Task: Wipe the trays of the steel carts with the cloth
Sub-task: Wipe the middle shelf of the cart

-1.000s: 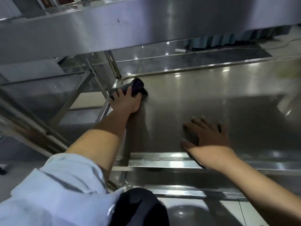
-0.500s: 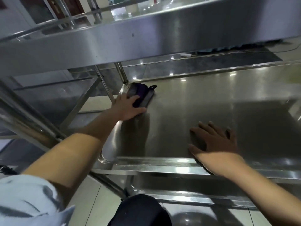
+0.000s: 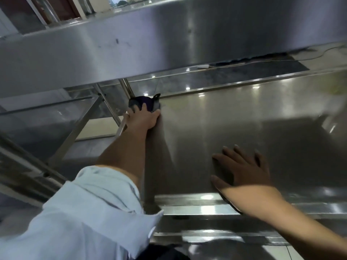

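Note:
A dark cloth [image 3: 145,103] lies bunched in the far left corner of the steel cart's middle tray [image 3: 234,124]. My left hand [image 3: 142,119] presses flat on the cloth with straight fingers, its arm stretched far forward under the upper tray. My right hand [image 3: 242,169] rests flat on the tray with spread fingers, close to the near rim. The cloth's near part is hidden under my fingers.
The upper tray's steel side [image 3: 169,40] hangs low over the reach. A round upright post [image 3: 127,89] stands at the far left corner by the cloth. Another steel cart frame [image 3: 62,121] is at the left. A lower shelf edge [image 3: 216,235] shows below the near rim.
My left hand has pushed the cloth farther back into the tray's far left corner. My right hand has stayed flat in about the same place.

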